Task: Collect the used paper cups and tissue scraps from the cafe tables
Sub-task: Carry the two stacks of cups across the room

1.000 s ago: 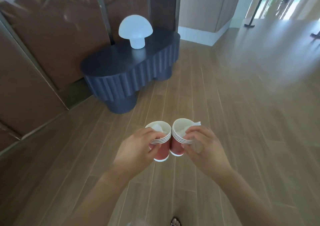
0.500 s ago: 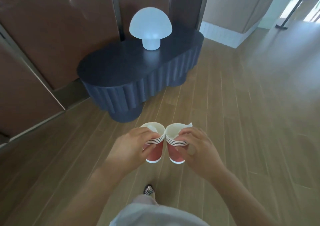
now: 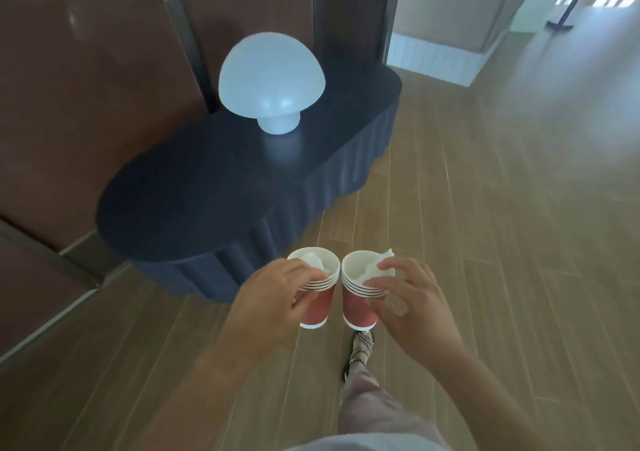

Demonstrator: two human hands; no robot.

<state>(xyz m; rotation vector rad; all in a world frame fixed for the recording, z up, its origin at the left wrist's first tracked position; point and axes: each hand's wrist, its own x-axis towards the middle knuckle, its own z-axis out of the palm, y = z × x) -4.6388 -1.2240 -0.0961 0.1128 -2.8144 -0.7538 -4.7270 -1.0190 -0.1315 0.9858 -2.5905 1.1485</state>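
The person is standing on the wooden floor [image 3: 519, 242] and carrying two stacks of nested red paper cups out in front, one in each hand, with the rims almost touching. The left hand [image 3: 273, 298] is wrapping around the left cup stack [image 3: 317, 291], thumb and fingers closing on the band of rims, and a crumpled tissue scrap [image 3: 313, 260] is sitting inside the top cup. The right hand [image 3: 412, 305] is gripping the right cup stack [image 3: 360, 294] the same way, its fingertips pressing a second tissue scrap [image 3: 375, 268] against the rim, where a corner is sticking up over the edge. Several rims are showing in each stack, so a good share of the collecting is looking done. Just ahead, the dark fluted desk [image 3: 214, 201] is carrying only a white mushroom lamp [image 3: 272, 83]; no cups or tissue are showing on its top, so it is seeming to need nothing. Whether other desks are waiting is not showing here. What is probably remaining is checking any of those and carrying the two loads to a bin, none of which is appearing in view. The loose corner of tissue on the right is risking slipping out on the way.
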